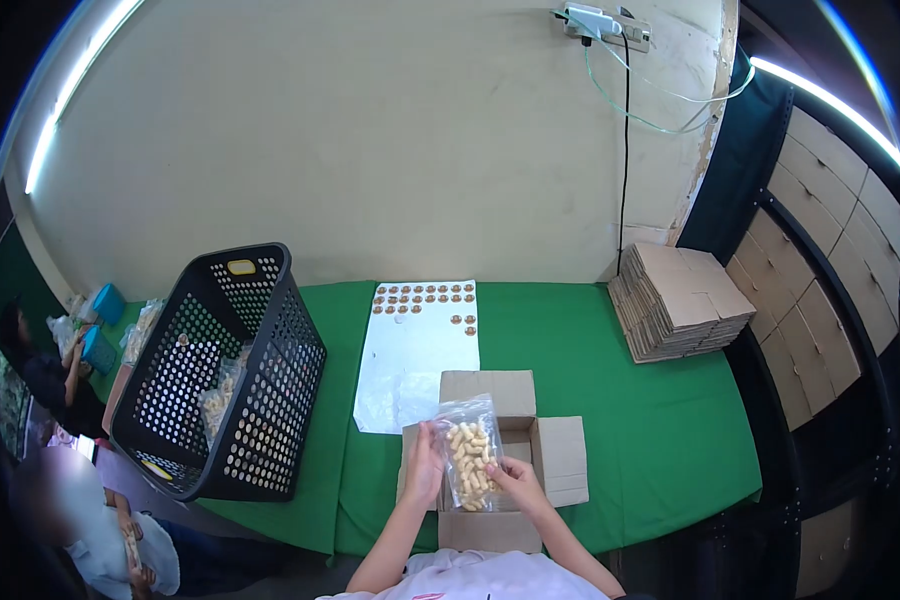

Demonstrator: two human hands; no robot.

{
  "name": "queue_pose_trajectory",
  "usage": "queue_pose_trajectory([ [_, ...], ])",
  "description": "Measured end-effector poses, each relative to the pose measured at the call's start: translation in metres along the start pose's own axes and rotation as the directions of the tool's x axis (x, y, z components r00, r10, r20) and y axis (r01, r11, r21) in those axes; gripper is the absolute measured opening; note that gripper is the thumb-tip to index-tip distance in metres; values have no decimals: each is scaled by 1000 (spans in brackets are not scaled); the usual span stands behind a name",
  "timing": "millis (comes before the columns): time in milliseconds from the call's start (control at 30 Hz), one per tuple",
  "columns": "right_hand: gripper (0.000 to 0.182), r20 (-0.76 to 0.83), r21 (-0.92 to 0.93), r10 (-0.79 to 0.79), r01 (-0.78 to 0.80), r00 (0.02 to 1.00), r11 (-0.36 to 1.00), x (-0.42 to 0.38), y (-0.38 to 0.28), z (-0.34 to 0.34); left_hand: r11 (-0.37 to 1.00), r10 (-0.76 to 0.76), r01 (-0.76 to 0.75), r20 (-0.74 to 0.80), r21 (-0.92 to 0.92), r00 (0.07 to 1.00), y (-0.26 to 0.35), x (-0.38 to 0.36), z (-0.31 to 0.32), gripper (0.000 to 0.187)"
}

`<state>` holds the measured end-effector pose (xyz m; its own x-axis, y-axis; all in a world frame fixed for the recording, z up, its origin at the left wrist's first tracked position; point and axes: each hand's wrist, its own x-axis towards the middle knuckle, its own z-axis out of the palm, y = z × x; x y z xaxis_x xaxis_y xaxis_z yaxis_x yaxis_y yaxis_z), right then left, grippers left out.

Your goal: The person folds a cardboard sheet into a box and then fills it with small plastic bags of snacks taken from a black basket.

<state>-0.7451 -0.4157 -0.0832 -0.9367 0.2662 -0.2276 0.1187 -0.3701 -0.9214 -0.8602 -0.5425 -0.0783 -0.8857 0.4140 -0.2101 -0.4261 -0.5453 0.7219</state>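
Note:
A clear plastic bag of pale, finger-shaped pieces (471, 462) is held upright between my two hands. My left hand (425, 468) is closed on the bag's left edge, and my right hand (517, 482) pinches its right side lower down. Beneath the bag stands a cardboard box (562, 460) with its flaps folded outward; the bag hides much of its inside. Behind the box lies a white sheet (410, 355) with rows of small round brown stickers near its top.
A black perforated basket (270, 400) with bagged goods stands on the green table (660, 440) at left. Flattened cartons (685, 300) are stacked at right. Two other people are at the left, one in dark clothing (55, 375), one in a light shirt (120, 550).

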Motion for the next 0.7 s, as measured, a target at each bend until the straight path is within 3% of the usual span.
queue_pose_trajectory([
  [33, 24, -50, -1, -14, 14, 999, 1000, 0, -1, 1, 1000, -7, 7, -10, 25, 1000, -3, -2, 1, 32],
  [133, 24, -167, -15, -57, 55, 984, 998, -2, -1, 1, 912, -66, 41, 47, 409, 997, -13, -11, 0, 37],
  [167, 24, -182, -22, -72, 69, 981, 997, 0, 4, -2, 828, -53, -21, 116, 560, 992, -12, -16, -2, 36],
  [300, 26, -187, 42, -90, 100, 978, 994, 1, 12, -4, 860, -184, 68, 184, 505, 966, -20, -18, -7, 26],
  [400, 28, -141, 63, -91, 101, 986, 993, 3, 13, -6, 819, -41, -55, 154, 571, 987, -22, -18, -7, 25],
  [500, 28, -25, 18, -52, 52, 998, 998, -2, 2, -4, 814, -24, -72, 158, 576, 987, -15, -18, -6, 23],
  [600, 26, -58, 13, -53, 54, 997, 998, -1, 6, -2, 832, -115, -2, 176, 555, 978, -17, -15, -14, 28],
  [700, 26, -167, -47, -73, 66, 983, 997, -1, 12, 4, 837, 16, -120, 195, 533, 981, -25, -18, -11, 39],
])
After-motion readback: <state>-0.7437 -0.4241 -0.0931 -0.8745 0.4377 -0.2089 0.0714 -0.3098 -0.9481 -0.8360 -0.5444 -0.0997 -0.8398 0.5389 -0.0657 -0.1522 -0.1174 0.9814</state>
